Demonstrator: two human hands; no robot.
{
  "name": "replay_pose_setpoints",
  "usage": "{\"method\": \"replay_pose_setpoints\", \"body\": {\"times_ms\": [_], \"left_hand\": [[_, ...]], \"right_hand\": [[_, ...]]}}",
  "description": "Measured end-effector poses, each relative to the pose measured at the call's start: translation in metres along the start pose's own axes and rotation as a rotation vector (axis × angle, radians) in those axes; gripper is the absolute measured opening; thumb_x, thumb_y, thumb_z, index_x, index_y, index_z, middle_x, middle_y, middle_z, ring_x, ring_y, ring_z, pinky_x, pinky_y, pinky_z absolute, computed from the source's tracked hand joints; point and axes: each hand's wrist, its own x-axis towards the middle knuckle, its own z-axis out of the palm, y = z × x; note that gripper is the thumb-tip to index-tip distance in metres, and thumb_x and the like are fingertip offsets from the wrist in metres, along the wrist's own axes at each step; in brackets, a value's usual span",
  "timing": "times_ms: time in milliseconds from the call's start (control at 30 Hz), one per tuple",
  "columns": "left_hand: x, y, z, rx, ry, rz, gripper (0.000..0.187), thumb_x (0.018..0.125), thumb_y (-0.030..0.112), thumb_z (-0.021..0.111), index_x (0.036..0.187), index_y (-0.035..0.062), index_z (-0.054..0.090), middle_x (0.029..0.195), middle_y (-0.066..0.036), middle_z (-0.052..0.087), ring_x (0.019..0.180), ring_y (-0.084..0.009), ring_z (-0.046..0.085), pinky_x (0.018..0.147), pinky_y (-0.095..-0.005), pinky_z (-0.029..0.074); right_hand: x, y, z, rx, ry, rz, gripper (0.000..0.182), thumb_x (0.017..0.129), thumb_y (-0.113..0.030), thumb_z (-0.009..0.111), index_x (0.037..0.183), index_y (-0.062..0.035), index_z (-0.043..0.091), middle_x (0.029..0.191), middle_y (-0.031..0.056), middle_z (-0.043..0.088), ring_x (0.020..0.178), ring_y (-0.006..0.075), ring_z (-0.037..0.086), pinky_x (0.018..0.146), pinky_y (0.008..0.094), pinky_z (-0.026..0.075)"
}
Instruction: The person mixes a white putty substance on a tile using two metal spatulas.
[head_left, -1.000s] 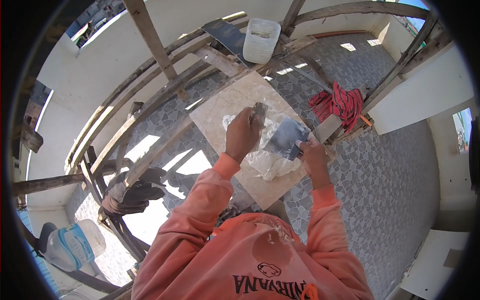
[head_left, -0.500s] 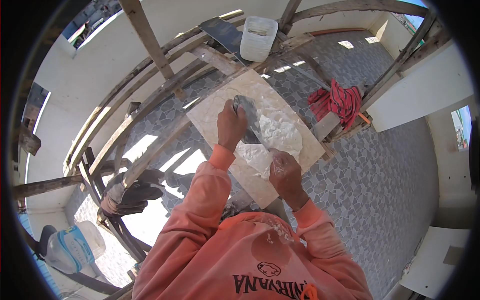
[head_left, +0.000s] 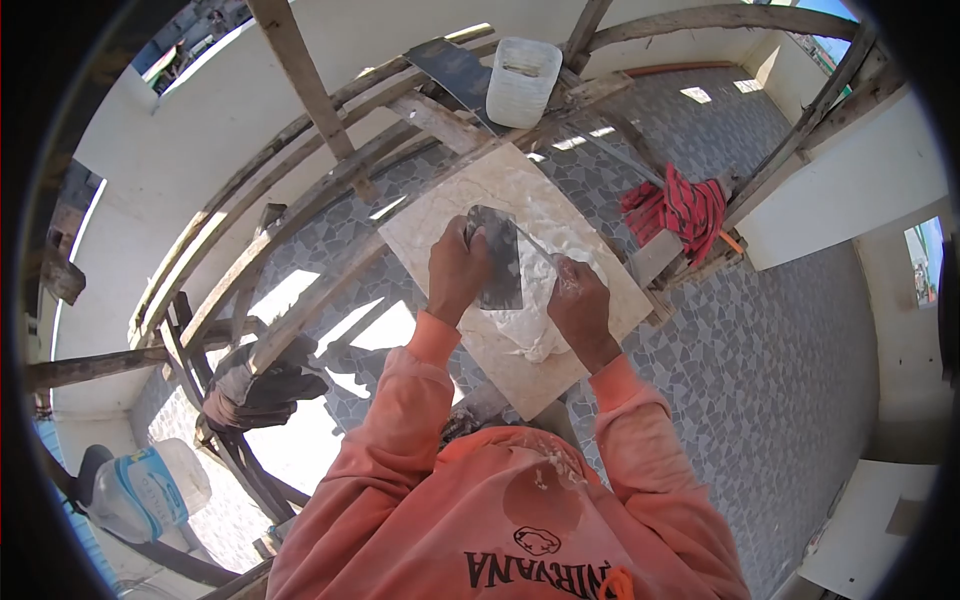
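Note:
My left hand [head_left: 460,268] is closed round a flat, grey rectangular plastering trowel [head_left: 503,262], its broad face turned up. My right hand [head_left: 580,308] grips a thin tool [head_left: 537,243], seen nearly edge-on, whose far end meets the trowel's upper right edge; its exact kind cannot be made out. Beneath both hands lies a square, beige marbled tile [head_left: 430,222], set at a slant. Wet white paste [head_left: 530,330] is spread over the tile's middle and right side, partly hidden by the trowel and my right hand. White smears mark my right hand.
A translucent plastic container [head_left: 523,85] stands on planks beyond the tile. Wooden scaffold poles [head_left: 290,215] cross on the left, with dark cloth [head_left: 265,385] and a plastic bottle [head_left: 150,490] there. A red striped cloth [head_left: 680,212] hangs at right, above a stone-patterned floor [head_left: 740,370].
My right hand has moved up and away from me, carrying the thin tool to the trowel's upper edge. The trowel has turned flatter to view and sits slightly lower. The paste's outline has shifted.

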Motion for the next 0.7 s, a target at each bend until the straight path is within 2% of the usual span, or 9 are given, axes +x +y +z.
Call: {"method": "replay_pose_setpoints", "body": {"times_ms": [100, 133, 167, 200, 300, 400, 467, 633, 700], "left_hand": [[-0.004, -0.015, -0.009, -0.045, 0.036, -0.032, 0.027, 0.094, 0.024, 0.059, 0.097, -0.0032, 0.058, 0.073, -0.016, 0.058, 0.068, -0.0271, 0.055, 0.064, -0.0404, 0.044], [-0.005, -0.023, -0.010, -0.062, 0.057, -0.035, 0.028, 0.095, 0.023, 0.059, 0.094, -0.0045, 0.058, 0.068, -0.013, 0.054, 0.062, -0.0196, 0.050, 0.061, -0.0375, 0.042], [-0.006, -0.033, -0.009, -0.091, 0.061, -0.022, 0.028, 0.095, 0.024, 0.059, 0.094, -0.0040, 0.058, 0.067, -0.008, 0.053, 0.062, -0.0166, 0.048, 0.060, -0.0361, 0.041], [-0.007, -0.041, -0.010, -0.107, 0.024, -0.081, 0.028, 0.095, 0.025, 0.059, 0.097, -0.0031, 0.059, 0.072, -0.012, 0.058, 0.066, -0.0212, 0.054, 0.064, -0.0376, 0.043], [-0.016, -0.053, -0.011, -0.144, -0.031, -0.205, 0.027, 0.094, 0.025, 0.058, 0.103, -0.0013, 0.060, 0.081, -0.018, 0.067, 0.074, -0.0292, 0.065, 0.070, -0.0399, 0.048], [-0.031, -0.050, -0.005, -0.155, 0.044, -0.153, 0.024, 0.092, 0.021, 0.060, 0.102, -0.0015, 0.059, 0.079, -0.017, 0.067, 0.072, -0.0263, 0.064, 0.068, -0.0383, 0.048], [-0.043, -0.034, -0.002, -0.148, 0.116, -0.039, 0.022, 0.091, 0.018, 0.061, 0.102, -0.0014, 0.058, 0.079, -0.016, 0.067, 0.070, -0.0255, 0.064, 0.066, -0.0377, 0.049], [-0.064, 0.012, 0.025, -0.019, 0.091, 0.233, 0.020, 0.095, 0.016, 0.058, 0.107, 0.0010, 0.053, 0.087, -0.021, 0.065, 0.075, -0.0425, 0.064, 0.064, -0.0489, 0.050], [-0.068, 0.021, 0.038, 0.007, 0.020, 0.301, 0.020, 0.096, 0.014, 0.055, 0.111, 0.0022, 0.050, 0.094, -0.020, 0.063, 0.073, -0.0433, 0.063, 0.060, -0.0501, 0.050]], "right_hand": [[0.015, 0.011, -0.014, 0.102, -0.051, 0.328, 0.028, 0.089, -0.009, 0.057, 0.111, 0.0072, 0.061, 0.102, 0.0268, 0.067, 0.095, 0.0438, 0.066, 0.079, 0.0459, 0.053], [0.017, 0.021, -0.014, 0.166, -0.031, 0.386, 0.029, 0.088, -0.010, 0.062, 0.110, 0.0087, 0.059, 0.092, 0.0217, 0.069, 0.083, 0.0337, 0.070, 0.074, 0.0400, 0.054], [0.021, 0.023, -0.019, 0.279, -0.051, 0.504, 0.023, 0.087, -0.009, 0.061, 0.105, 0.0067, 0.058, 0.087, 0.0198, 0.068, 0.079, 0.0326, 0.069, 0.071, 0.0394, 0.053], [0.025, 0.025, -0.025, 0.391, -0.070, 0.622, 0.018, 0.087, -0.008, 0.061, 0.100, 0.0047, 0.058, 0.082, 0.0179, 0.068, 0.075, 0.0314, 0.069, 0.068, 0.0388, 0.053], [0.020, 0.055, -0.012, 0.726, -0.035, 0.805, 0.020, 0.088, -0.011, 0.068, 0.100, 0.0016, 0.057, 0.078, 0.0005, 0.062, 0.069, 0.0058, 0.057, 0.062, 0.0264, 0.050], [0.014, 0.061, -0.007, 0.845, 0.042, 0.837, 0.019, 0.089, -0.011, 0.067, 0.100, 0.0005, 0.057, 0.079, -0.0010, 0.062, 0.070, 0.0065, 0.058, 0.061, 0.0259, 0.050], [0.011, 0.053, -0.006, 0.666, 0.037, 0.808, 0.022, 0.089, -0.013, 0.066, 0.099, 0.0044, 0.056, 0.072, 0.0066, 0.063, 0.067, 0.0173, 0.064, 0.062, 0.0321, 0.051], [0.014, 0.001, -0.018, 0.258, -0.007, 0.620, 0.026, 0.089, -0.013, 0.062, 0.103, 0.0087, 0.054, 0.071, 0.0238, 0.067, 0.074, 0.0407, 0.069, 0.066, 0.0448, 0.052], [0.016, -0.019, -0.019, 0.280, -0.016, 0.648, 0.026, 0.090, -0.013, 0.061, 0.103, 0.0087, 0.054, 0.073, 0.0253, 0.067, 0.076, 0.0420, 0.069, 0.067, 0.0463, 0.051]]}}
